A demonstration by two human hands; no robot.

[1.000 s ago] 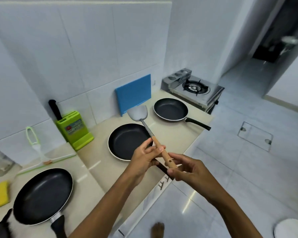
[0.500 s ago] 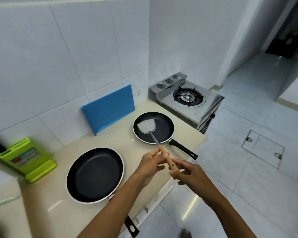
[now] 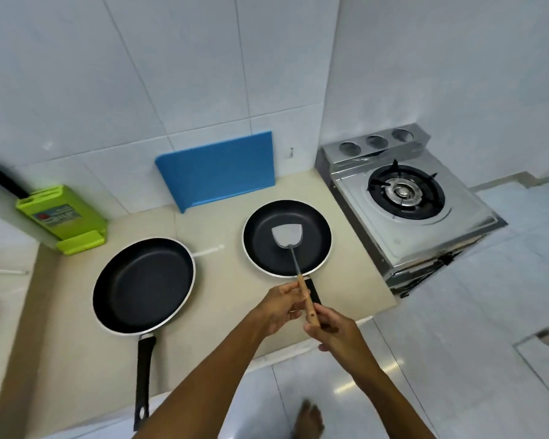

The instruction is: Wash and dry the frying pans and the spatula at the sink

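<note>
Both hands hold a metal spatula [image 3: 288, 236] by its wooden handle. My left hand [image 3: 279, 307] grips the handle's middle and my right hand [image 3: 332, 327] pinches its end. The spatula's blade hovers over the smaller black frying pan [image 3: 311, 226] near the stove. That pan's black handle is partly hidden behind my hands. A larger black frying pan [image 3: 143, 285] lies on the beige counter [image 3: 217, 299] to the left, its handle pointing toward the front edge.
A blue cutting board [image 3: 217, 169] leans on the tiled wall. A green knife block [image 3: 62, 218] stands at the back left. A steel gas stove [image 3: 406, 198] sits right of the counter. White tiled floor and a bare foot [image 3: 309, 421] lie below.
The view has swung right, so the third pan and the sponge have left the frame. The spatula's blade moved from above the counter to over the smaller pan. Both hands kept their hold.
</note>
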